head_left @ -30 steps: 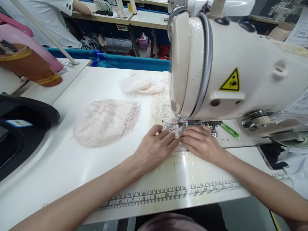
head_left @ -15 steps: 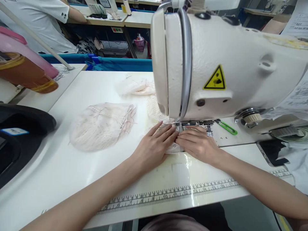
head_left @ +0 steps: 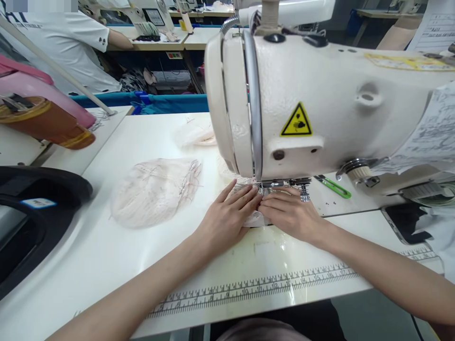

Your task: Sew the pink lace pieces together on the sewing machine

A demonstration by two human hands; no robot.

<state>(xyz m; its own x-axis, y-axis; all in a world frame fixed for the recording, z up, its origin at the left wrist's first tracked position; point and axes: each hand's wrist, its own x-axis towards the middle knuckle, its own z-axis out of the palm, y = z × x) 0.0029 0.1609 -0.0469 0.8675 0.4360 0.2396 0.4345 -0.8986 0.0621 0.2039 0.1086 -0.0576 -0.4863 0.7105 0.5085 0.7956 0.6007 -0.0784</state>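
Observation:
Under the needle area of a white sewing machine (head_left: 231, 109) lies pale pink lace fabric (head_left: 256, 219), mostly hidden by my hands and the machine head. My left hand (head_left: 229, 213) lies flat on the fabric left of the presser foot, fingers stretched out and thumb apart. My right hand (head_left: 289, 213) is close to the right of the foot, its fingers pressed together on the fabric edge; the thumb is hidden. Both hands' fingertips nearly meet in front of the foot. Another sheer pale pink piece (head_left: 156, 192) with loose threads rests on the table to the left.
A green thread snipper (head_left: 334, 186) and a phone (head_left: 401, 222) lie right of the machine. A printed ruler (head_left: 245, 293) runs along the front edge. At left are a black curved object (head_left: 60, 189), an amber holder (head_left: 46, 123) and a pink bottle (head_left: 60, 97). A person in white (head_left: 60, 47) sits beyond.
The camera view has shifted, so the machine head appears further left and the background lower. Both hands keep nearly the same place on the fabric.

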